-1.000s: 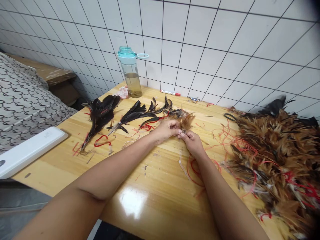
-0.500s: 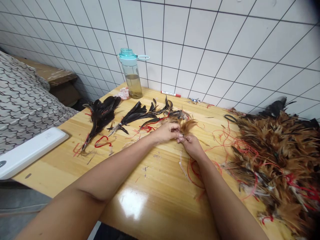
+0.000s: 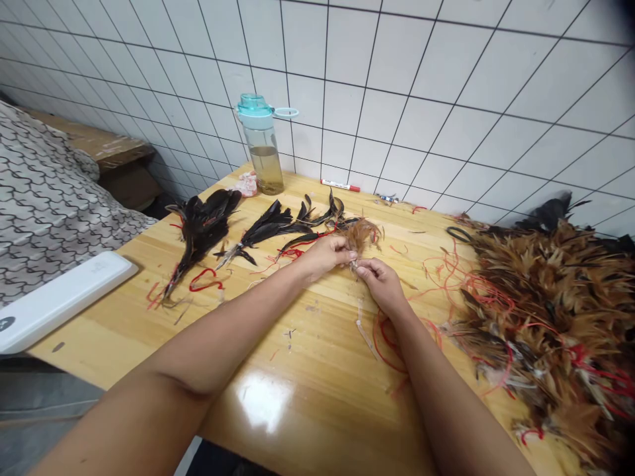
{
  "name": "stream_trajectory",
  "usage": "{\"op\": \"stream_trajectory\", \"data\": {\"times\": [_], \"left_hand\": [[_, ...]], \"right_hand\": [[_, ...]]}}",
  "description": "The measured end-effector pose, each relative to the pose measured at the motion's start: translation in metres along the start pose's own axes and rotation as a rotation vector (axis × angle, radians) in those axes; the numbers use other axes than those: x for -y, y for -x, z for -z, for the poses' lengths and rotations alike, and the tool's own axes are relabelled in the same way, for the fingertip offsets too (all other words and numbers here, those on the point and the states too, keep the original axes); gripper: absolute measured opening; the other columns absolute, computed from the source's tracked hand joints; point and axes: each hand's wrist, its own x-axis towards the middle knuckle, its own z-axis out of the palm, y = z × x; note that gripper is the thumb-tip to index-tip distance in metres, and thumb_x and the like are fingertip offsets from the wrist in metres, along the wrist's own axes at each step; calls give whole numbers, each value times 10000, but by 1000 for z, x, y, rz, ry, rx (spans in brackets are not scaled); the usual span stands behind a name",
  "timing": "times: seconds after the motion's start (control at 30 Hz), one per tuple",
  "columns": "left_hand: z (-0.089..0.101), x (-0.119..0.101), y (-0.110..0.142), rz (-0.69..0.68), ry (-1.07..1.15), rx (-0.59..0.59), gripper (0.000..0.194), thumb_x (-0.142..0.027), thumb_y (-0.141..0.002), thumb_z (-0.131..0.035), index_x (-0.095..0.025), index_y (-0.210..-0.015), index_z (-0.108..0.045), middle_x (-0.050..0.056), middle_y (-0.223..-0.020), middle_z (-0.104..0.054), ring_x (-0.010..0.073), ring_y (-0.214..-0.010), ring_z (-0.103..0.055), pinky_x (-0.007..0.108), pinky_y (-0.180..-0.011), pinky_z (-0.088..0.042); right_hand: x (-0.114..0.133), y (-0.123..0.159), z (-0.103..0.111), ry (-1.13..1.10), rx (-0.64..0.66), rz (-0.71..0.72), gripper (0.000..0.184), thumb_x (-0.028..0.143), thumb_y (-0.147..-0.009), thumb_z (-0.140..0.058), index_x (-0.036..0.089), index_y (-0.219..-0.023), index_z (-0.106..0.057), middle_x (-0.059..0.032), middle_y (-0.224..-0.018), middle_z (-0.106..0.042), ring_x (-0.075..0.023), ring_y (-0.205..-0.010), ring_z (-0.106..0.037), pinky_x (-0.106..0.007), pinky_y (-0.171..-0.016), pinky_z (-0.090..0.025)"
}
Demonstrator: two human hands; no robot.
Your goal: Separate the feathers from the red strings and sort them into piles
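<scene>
The left hand (image 3: 327, 258) is pinching a small brown feather tuft (image 3: 362, 235) and the right hand (image 3: 385, 285) is gripping its base, rightward of the teal-lidded water bottle (image 3: 266, 164); a black feather bundle (image 3: 204, 223) is lying leftward of that bottle.

The head camera peers forward and down from above, right over the wearer's own forearms (image 3: 258, 311), left hand (image 3: 325, 258) and right hand (image 3: 385, 285) mid-frame! Wooden table (image 3: 327, 373) spreads close below, tiled wall (image 3: 391, 79) rising across the top behind it.
</scene>
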Motion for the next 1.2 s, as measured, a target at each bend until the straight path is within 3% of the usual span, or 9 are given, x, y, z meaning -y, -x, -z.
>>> {"op": "stream_trajectory", "data": {"times": [0.23,0.4,0.7,0.97,1.1,1.2], "left_hand": [[-13,2,0,-55,-229,-28,182,-274,-690,-651,-117,-645,-572,-7,-625,-549,97,-610,-487,229,-592,-365],[-15,0,1,-140,-358,-38,168,-262,-709,-633,-122,-627,-593,-10,-612,-557,102,-611,-492,226,-586,-366],[-19,5,0,-80,-177,-4,164,-225,-734,-631,-124,-630,-552,0,-568,-592,101,-550,-548,223,-574,-422],[-14,0,-2,-93,-188,104,118,-212,-768,-620,-105,-719,-604,34,-634,-652,121,-612,-605,244,-639,-472],[-7,-12,2,-150,-246,169,98,-180,-749,-628,-110,-816,-618,30,-701,-670,135,-672,-623,252,-682,-480],[11,-32,7,-242,-462,49,196,-138,-718,-643,-118,-913,-634,32,-819,-675,132,-743,-609,252,-723,-472]], "right_hand": [[-1,-1,-3,169,-1,23,182,326,-781,-605,213,-637,-600,-33,-704,-630,-179,-708,-573,-304,-696,-446],[-3,-1,-2,141,-7,14,210,337,-818,-562,217,-656,-620,-41,-738,-651,-188,-740,-587,-315,-724,-459],[-3,-1,-1,132,-22,56,235,336,-827,-501,216,-657,-610,-60,-751,-643,-210,-781,-600,-345,-776,-457],[3,-3,-3,148,-41,73,266,365,-835,-440,231,-624,-531,-36,-697,-591,-189,-705,-545,-321,-730,-451],[5,-4,-1,132,-42,86,272,403,-829,-437,234,-622,-484,-23,-662,-562,-185,-666,-506,-312,-691,-432],[5,-4,0,136,-47,91,261,393,-826,-442,225,-631,-489,-8,-639,-529,-175,-656,-487,-306,-684,-414]]}}
